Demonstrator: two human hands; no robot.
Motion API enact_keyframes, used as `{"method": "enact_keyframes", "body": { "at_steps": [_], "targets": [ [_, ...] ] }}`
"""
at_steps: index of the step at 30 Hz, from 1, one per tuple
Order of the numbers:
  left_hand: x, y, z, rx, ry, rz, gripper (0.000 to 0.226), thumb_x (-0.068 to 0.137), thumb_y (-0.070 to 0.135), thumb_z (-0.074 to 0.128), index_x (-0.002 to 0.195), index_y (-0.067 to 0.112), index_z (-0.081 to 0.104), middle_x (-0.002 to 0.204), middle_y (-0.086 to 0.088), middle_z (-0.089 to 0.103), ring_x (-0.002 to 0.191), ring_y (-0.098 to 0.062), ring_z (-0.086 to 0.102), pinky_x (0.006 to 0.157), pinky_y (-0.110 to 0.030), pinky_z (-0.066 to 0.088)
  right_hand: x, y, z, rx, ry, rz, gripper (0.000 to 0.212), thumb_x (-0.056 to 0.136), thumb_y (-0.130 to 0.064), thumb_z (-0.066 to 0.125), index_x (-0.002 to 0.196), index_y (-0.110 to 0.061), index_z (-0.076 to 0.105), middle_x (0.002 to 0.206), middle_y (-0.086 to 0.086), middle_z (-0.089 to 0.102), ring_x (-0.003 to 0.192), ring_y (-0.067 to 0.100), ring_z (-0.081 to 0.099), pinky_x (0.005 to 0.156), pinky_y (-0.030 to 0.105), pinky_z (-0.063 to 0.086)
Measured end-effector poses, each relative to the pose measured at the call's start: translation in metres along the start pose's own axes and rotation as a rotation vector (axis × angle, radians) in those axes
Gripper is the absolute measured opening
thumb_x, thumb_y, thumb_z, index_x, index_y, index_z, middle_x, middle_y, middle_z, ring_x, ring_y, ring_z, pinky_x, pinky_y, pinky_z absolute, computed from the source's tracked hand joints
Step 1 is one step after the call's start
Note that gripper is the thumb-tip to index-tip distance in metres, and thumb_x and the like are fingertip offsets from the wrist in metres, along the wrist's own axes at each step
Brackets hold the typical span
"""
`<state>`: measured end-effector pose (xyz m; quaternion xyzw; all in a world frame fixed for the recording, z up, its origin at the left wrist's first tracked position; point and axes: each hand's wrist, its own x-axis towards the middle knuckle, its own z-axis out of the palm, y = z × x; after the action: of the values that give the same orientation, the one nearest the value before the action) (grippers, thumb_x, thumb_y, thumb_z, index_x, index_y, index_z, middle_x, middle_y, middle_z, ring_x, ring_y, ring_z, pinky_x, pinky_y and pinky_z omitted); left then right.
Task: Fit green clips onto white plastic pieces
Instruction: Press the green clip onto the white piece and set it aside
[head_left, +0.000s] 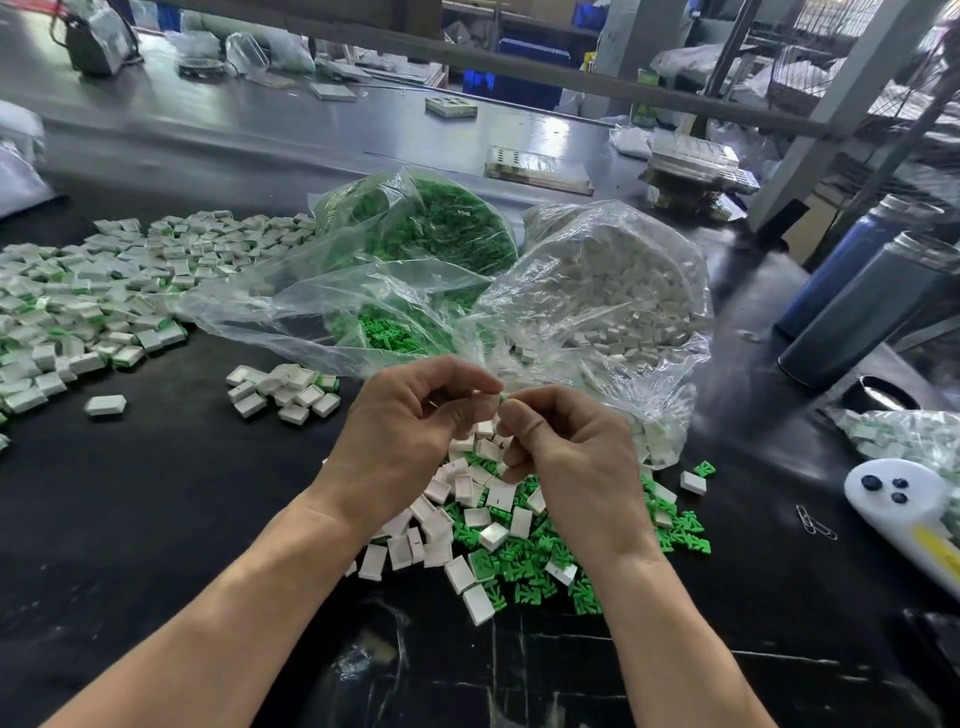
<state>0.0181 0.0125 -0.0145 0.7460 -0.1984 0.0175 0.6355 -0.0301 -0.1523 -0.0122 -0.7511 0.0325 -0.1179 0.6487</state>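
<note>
My left hand (410, 421) and my right hand (561, 441) meet fingertip to fingertip above a loose heap of white plastic pieces (452, 509) and green clips (524, 561) on the black table. Between the fingertips a small green clip (502, 399) shows, pinched by both hands. A white piece in my left hand's curled fingers is mostly hidden. A clear bag of green clips (431, 228) and a clear bag of white pieces (618, 291) lie open behind my hands.
A wide spread of assembled white-and-green pieces (104, 291) covers the left of the table, with a small cluster (285, 389) nearer. Two dark cylinders (872, 301), a white device (904, 509), paper clips (815, 522) and another bag (904, 431) sit at the right.
</note>
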Motion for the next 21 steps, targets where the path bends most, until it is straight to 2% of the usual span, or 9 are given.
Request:
{"method": "enact_keyframes", "body": {
  "at_steps": [6,9,13,16,21],
  "targets": [
    [0.0013,-0.0042,0.0013,-0.132,0.023,-0.045,0.021,0.090,0.001,0.074,0.096,0.021,0.077,0.091,-0.002,0.078,0.085,-0.028,0.073,0.077,-0.036,0.063,-0.0009,-0.0013,0.0021,0.196,0.055,0.001,0.005,0.094,-0.007,0.074,0.093,-0.011,0.078,0.077,0.018,0.072,0.061,0.022,0.065,0.056,0.032,0.059],
    [0.0015,-0.0035,0.0012,-0.158,0.018,-0.048,0.020,0.090,0.001,0.074,0.096,0.020,0.076,0.089,-0.001,0.078,0.082,-0.019,0.073,0.074,-0.028,0.060,0.0000,-0.0031,0.0017,0.270,0.066,0.017,0.007,0.091,-0.004,0.076,0.095,-0.009,0.079,0.078,0.017,0.074,0.064,0.024,0.069,0.062,0.032,0.061],
    [0.0017,-0.0022,0.0025,-0.202,-0.006,-0.059,0.018,0.091,-0.001,0.072,0.096,0.016,0.074,0.086,0.001,0.077,0.078,-0.011,0.071,0.073,-0.025,0.059,-0.0002,-0.0043,0.0032,0.291,0.058,0.010,0.010,0.090,-0.004,0.077,0.098,-0.009,0.079,0.084,0.014,0.077,0.072,0.022,0.074,0.068,0.028,0.062],
    [0.0016,-0.0017,0.0028,-0.234,-0.002,-0.080,0.013,0.091,0.001,0.072,0.097,0.012,0.074,0.085,0.000,0.076,0.075,-0.013,0.071,0.072,-0.024,0.060,-0.0007,-0.0046,0.0027,0.293,0.079,-0.005,0.008,0.093,-0.008,0.075,0.097,-0.012,0.081,0.085,0.015,0.077,0.073,0.023,0.074,0.068,0.028,0.062],
    [0.0022,-0.0018,0.0047,-0.267,-0.005,-0.111,0.010,0.089,0.002,0.074,0.097,0.008,0.073,0.083,-0.003,0.076,0.070,-0.016,0.070,0.070,-0.028,0.061,0.0015,-0.0036,0.0040,0.304,0.110,-0.003,0.015,0.093,-0.001,0.073,0.105,-0.009,0.077,0.085,0.011,0.077,0.072,0.020,0.073,0.066,0.026,0.061]
  ]
}}
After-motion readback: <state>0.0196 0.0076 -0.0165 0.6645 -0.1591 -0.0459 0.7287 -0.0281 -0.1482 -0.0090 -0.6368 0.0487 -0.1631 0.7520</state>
